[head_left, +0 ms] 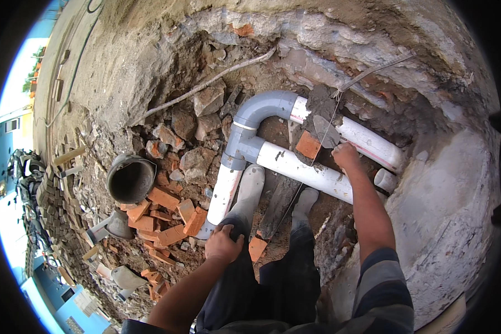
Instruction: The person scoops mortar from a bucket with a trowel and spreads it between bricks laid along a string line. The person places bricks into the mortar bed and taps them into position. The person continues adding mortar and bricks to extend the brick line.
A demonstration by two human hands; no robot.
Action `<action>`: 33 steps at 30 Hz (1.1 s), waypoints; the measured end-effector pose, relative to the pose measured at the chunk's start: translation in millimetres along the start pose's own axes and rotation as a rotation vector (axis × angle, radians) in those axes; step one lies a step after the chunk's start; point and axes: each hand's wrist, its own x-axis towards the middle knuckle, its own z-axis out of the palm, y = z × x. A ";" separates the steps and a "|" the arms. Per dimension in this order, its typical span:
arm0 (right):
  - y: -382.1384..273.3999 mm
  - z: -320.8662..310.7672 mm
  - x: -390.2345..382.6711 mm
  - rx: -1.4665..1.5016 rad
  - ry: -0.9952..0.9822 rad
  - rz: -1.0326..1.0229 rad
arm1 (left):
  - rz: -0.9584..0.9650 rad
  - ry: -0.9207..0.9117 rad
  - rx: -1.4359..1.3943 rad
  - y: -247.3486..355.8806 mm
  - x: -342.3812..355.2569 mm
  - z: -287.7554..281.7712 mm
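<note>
My right hand grips a trowel, its blade on grey mortar beside a piece of orange brick. A thin string runs down past the blade. Beneath are white pipes joined by grey fittings; a second white length lies above at the right. My left hand rests on my knee, thumb apart and fingers loosely bent, holding nothing. My two pale boots stand among the pipes.
Broken bricks, a black bucket and rubble lie to the left. A rough broken edge with pale rods or cords borders the pit above; a pale concrete slope rises at the right. Parked motorbikes show far left.
</note>
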 end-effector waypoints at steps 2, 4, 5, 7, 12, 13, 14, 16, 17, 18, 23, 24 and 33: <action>24.0 8.7 -28.8 0.047 0.110 0.003 | 0.030 0.066 -0.001 -0.3 0.1 2.4; 46.9 14.6 -58.8 0.248 0.091 0.086 | 0.030 0.059 -0.017 1.1 -0.2 2.9; 58.6 17.0 -74.7 0.398 -0.014 0.158 | 0.016 0.054 0.003 2.7 -0.1 2.4; 68.2 37.9 -115.4 0.745 0.026 0.323 | 0.018 -0.029 -0.019 6.0 0.9 -0.4; 79.2 65.2 -200.4 0.963 0.056 0.388 | 0.064 0.077 -0.124 -9.5 -20.3 -11.9; 78.4 68.8 -212.2 1.024 0.056 0.409 | 0.099 0.100 -0.159 -11.4 -22.0 -12.0; 79.2 70.9 -225.6 1.031 0.063 0.447 | 0.115 0.091 -0.197 -12.1 -22.0 -10.5; 76.4 75.7 -245.8 1.019 0.139 0.282 | 0.136 0.106 -0.232 -7.8 -15.7 -2.4; 72.5 80.9 -255.0 1.007 0.297 0.156 | 0.146 0.109 -0.183 -6.9 -12.5 3.9; 65.0 89.7 -261.7 1.065 0.430 0.068 | 0.148 0.065 -0.108 -10.2 -4.3 8.4; 34.3 118.0 -302.3 0.737 0.186 0.442 | -0.039 -0.072 -0.608 -74.9 76.3 29.1; 24.7 121.6 -314.1 0.825 0.144 0.445 | -0.069 -0.055 -0.749 -99.8 96.3 32.9; -95.3 179.0 -442.2 1.050 0.003 1.061 | -0.375 0.083 -0.511 -330.2 223.1 82.9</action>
